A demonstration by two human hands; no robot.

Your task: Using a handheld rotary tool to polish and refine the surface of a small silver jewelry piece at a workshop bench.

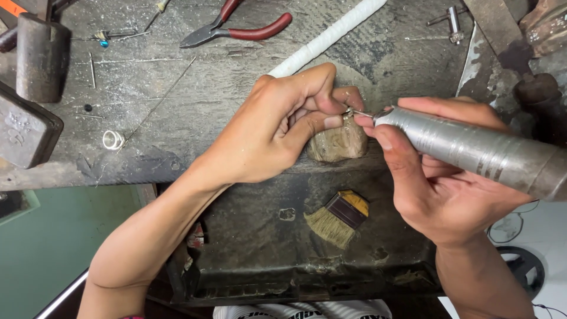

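My left hand pinches a small silver ring between thumb and fingers, braced over a worn wooden bench peg. My right hand grips a grey metal rotary handpiece like a pen. Its thin bit touches the ring from the right. Most of the ring is hidden by my fingertips.
On the dark, scuffed workbench lie red-handled pliers, a white ribbed rod, a loose silver ring, thin wires and dark metal blocks at the left. A small brush rests in the tray below.
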